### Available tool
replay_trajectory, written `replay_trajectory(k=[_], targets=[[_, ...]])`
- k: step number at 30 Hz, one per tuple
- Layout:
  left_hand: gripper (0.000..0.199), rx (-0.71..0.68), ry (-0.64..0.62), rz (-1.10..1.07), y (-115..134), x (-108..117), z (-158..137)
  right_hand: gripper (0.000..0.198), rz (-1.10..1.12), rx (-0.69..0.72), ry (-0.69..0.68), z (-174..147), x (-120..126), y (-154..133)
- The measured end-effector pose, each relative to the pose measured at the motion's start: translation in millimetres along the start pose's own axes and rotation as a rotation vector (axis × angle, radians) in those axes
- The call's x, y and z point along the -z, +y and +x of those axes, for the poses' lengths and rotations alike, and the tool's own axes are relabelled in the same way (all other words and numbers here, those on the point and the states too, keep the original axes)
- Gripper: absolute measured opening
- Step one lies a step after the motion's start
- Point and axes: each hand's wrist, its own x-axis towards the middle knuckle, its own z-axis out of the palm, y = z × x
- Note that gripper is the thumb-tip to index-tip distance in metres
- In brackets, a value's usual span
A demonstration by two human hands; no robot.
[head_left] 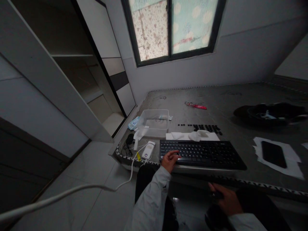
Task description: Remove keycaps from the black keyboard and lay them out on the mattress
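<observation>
Okay, going left to right: we're seeing a wardrobe (92,80) standing open, then a white cable (72,190) running up from the lower left to the front edge of the gray tabletop (216,99). At that corner a black charger (130,139) is lying near blue packets (133,123), with a clear bin (154,132) sitting just behind. A white gadget (148,150) is lying left of the keyboard, cord looping about it.

Our left hand (169,161) is hovering at or touching the keyboard's front left keys; fingers are bending, thumb and index coming close. Can't tell if we're pinching anything. The keyboard (202,154) is lying flat along the front edge. Behind it, a white sheet (214,137) is carrying crumpled tissue (195,136); farther back, a red strip (198,106) and loose keycaps (205,127) are lying.

Our right hand (227,198) is hanging below the edge, fingers curling; too dark to tell whether we're gripping something. Far right, a dark bag-like thing (244,112) is sitting behind a phone (273,154), which is resting on paper (292,162).
</observation>
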Motion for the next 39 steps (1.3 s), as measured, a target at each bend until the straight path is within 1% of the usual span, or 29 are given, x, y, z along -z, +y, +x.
replay_trajectory(k=[3, 6, 9, 13, 17, 23, 26, 29, 32, 35, 39], targets=[[0.073, 0.019, 0.025, -0.035, -2.2, 0.3, 2.0, 0.039, -0.004, 0.015, 0.025, -0.6, -0.3, -0.9], [0.068, 0.028, 0.047, -0.035, -3.3, 1.9, 3.0, 0.039, -0.018, 0.015, 0.06, -2.1, -1.9, -1.2], [0.062, 0.029, 0.051, -0.021, -3.0, 3.6, 2.4, 0.042, -0.025, 0.016, 0.048, -3.9, -4.6, 1.1], [0.061, 0.016, 0.049, -0.016, -3.2, 4.4, 2.1, 0.045, -0.038, 0.013, 0.108, -6.1, -7.9, 3.9], [0.056, -0.029, 0.062, -0.021, -3.5, 4.3, 2.4, 0.039, -0.039, 0.035, 0.097, -6.1, -7.2, 4.5], [0.04, -0.101, 0.056, 0.038, -0.9, 6.0, 0.8, 0.035, -0.019, -0.003, 0.072, -6.2, -5.7, 4.5], [0.035, -0.145, 0.059, 0.045, 0.2, 6.6, 0.4, 0.036, -0.022, -0.006, 0.083, -6.4, -6.2, 3.6], [0.031, -0.164, 0.073, 0.06, 0.5, 6.5, 0.4, 0.04, -0.011, 0.003, 0.059, -6.0, -5.9, 1.5], [0.031, -0.17, 0.088, 0.067, 0.1, 6.3, 0.4, 0.045, 0.007, 0.003, 0.066, -5.4, -4.8, -1.0], [0.034, -0.159, 0.084, 0.066, -0.2, 6.0, 0.4, 0.047, 0.015, 0.005, 0.082, -4.5, -3.5, -2.4], [0.042, -0.149, 0.073, 0.032, -0.2, 4.7, 0.9, 0.046, 0.011, 0.011, 0.039, -2.2, -0.6, -3.9]])
